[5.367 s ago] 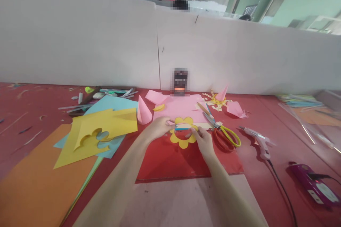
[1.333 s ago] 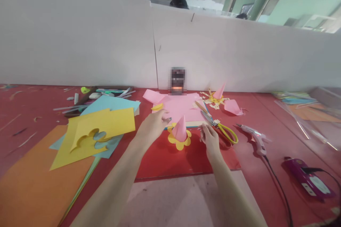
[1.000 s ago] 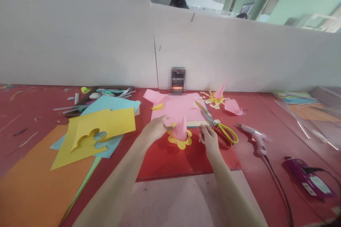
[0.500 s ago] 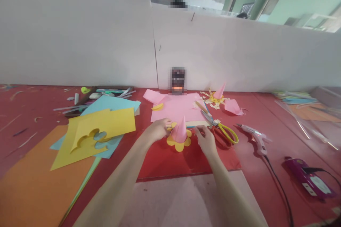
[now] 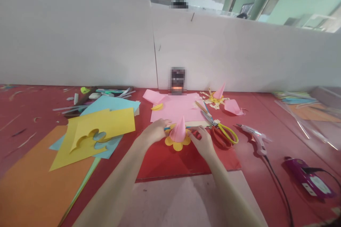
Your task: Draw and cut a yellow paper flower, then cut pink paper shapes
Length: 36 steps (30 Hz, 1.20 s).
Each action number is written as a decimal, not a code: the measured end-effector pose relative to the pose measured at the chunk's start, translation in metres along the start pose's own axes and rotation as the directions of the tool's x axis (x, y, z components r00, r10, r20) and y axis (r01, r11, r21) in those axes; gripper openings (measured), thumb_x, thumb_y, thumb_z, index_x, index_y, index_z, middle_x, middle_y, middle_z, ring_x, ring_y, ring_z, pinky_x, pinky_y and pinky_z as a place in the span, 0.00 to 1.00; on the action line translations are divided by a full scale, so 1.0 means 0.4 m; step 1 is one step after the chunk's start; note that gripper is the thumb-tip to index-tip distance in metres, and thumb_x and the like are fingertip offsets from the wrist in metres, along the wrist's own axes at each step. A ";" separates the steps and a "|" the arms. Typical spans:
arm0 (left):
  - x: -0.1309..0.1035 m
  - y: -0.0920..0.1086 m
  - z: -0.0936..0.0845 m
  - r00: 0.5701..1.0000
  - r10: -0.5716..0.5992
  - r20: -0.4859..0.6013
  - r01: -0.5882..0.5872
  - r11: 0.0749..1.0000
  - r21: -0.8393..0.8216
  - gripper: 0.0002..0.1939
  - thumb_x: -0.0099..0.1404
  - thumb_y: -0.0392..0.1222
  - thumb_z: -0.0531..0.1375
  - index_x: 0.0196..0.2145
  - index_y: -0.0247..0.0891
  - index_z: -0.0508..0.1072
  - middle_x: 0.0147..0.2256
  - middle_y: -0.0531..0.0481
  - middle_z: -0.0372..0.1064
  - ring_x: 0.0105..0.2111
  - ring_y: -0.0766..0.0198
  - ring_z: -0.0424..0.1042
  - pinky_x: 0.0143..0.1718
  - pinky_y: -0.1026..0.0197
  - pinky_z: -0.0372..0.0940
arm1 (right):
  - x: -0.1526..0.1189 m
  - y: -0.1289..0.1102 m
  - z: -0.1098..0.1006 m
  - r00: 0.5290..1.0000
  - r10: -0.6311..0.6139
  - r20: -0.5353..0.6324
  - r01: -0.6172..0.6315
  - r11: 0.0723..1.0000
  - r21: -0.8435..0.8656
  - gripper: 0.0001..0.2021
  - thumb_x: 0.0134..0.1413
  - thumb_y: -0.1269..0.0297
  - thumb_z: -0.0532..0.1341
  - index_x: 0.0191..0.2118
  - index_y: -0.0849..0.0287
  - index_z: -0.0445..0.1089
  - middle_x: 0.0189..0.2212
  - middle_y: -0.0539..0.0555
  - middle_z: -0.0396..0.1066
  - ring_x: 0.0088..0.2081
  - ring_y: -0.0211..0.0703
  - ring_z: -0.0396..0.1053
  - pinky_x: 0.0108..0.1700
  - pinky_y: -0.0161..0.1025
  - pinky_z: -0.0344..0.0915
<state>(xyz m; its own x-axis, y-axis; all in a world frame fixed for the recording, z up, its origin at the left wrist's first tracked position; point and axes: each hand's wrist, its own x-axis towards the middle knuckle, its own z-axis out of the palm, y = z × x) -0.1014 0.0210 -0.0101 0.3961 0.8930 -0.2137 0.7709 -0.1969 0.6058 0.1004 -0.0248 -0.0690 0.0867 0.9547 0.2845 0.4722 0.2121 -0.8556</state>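
A pink paper cone [image 5: 179, 130] stands upright on a yellow paper flower [image 5: 178, 146] with rounded petals, above a red board [image 5: 165, 165]. My left hand [image 5: 157, 131] is at the flower's left edge, its fingers stretched out and apart; whether a fingertip touches a petal is hard to see. On the other side, my right hand [image 5: 203, 141] has its thumb and fingertips closed on a right-hand petal. Scissors [image 5: 222, 133] with red and yellow handles lie just right of that hand. Behind the flower are pink paper sheets [image 5: 176, 108].
At right lie a glue gun [image 5: 255, 136] with its cord and a purple device [image 5: 309, 179]. A second cone on a yellow base [image 5: 217, 95] stands at the back. Yellow cut paper [image 5: 106, 124] and orange paper [image 5: 34, 177] cover the left. A white partition [image 5: 80, 42] rises behind.
The flower with its cone has shifted slightly left. My right hand has come in from the side onto a petal, while the left hand's fingers have come away from their hold on the petal.
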 end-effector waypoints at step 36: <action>0.016 -0.014 0.023 0.957 -0.054 0.285 -0.036 0.953 0.302 0.48 0.47 0.60 0.60 0.62 0.47 0.44 0.64 0.43 0.20 0.62 0.50 0.21 0.58 0.41 0.27 | -0.029 0.019 0.004 0.900 -0.079 0.428 0.319 0.790 -0.524 0.31 0.55 0.47 0.50 0.60 0.59 0.54 0.62 0.59 0.47 0.63 0.54 0.39 0.60 0.52 0.45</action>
<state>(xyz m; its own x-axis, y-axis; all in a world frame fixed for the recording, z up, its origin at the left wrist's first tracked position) -0.0986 0.0240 -0.0220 0.4796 0.7498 -0.4559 0.8707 -0.3419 0.3536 0.1016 -0.0339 -0.0797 -0.3347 0.9320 0.1391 0.8605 0.3625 -0.3581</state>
